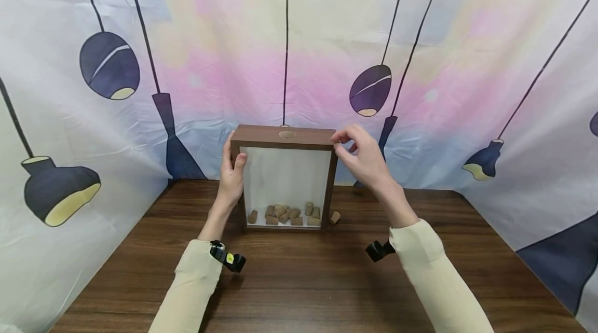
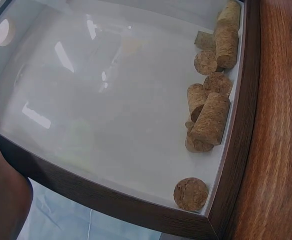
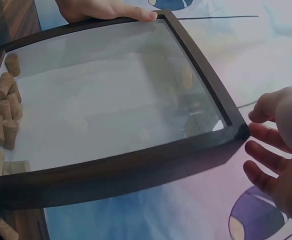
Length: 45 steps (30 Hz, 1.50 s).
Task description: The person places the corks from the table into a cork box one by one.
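Observation:
A brown shadow box (image 1: 285, 138) with a clear front and an oval hole in its top edge stands upright on the table. Several corks (image 1: 282, 212) lie along its bottom, and more of the same corks (image 2: 210, 117) fill the lower edge in the left wrist view. My left hand (image 1: 231, 180) grips the box's left side, its thumb over the front edge. At the upper right corner is my right hand (image 1: 362, 159), fingers loosely bent and fingertips right by the corner, with nothing held in them. One loose cork (image 1: 335, 218) lies just right of the box.
The dark wood table (image 1: 303, 281) reaches back to a patterned cloth backdrop (image 1: 224, 63) with printed hanging lamps, close behind the box. Small black cameras (image 1: 380, 251) are strapped at both wrists.

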Tool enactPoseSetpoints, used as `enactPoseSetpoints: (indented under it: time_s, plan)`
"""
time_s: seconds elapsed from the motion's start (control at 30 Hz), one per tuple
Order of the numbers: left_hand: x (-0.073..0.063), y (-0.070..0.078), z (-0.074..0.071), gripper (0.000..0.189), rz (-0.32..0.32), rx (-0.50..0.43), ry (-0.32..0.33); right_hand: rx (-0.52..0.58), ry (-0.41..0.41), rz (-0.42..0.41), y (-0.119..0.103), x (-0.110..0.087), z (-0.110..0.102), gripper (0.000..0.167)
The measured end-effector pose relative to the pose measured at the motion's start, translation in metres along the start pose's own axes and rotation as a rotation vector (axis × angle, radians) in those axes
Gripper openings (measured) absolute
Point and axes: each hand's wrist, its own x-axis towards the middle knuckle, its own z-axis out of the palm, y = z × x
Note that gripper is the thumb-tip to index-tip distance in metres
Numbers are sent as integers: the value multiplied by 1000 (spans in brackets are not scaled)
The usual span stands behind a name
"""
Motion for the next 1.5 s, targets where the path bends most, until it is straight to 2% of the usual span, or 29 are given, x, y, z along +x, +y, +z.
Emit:
enactPoseSetpoints:
  time_s: [0.2,0.6,0.8,1.2,1.5]
  plan:
    - [0,0,-1,69,5,-4,-5,29,30,93,17,-18,0,18]
    - [0,0,0,69,13,5,0,-8,-117,274,64,-65,27,12]
    - [0,1,-1,66,10,3,-8,4,-158,314,74,-83,42,14]
    - [-1,0,0,69,1,1,-8,23,-315,485,98,-114,67,19]
    - [-1,0,-1,71,4,-3,-5,37,-356,515,106,-123,77,23]
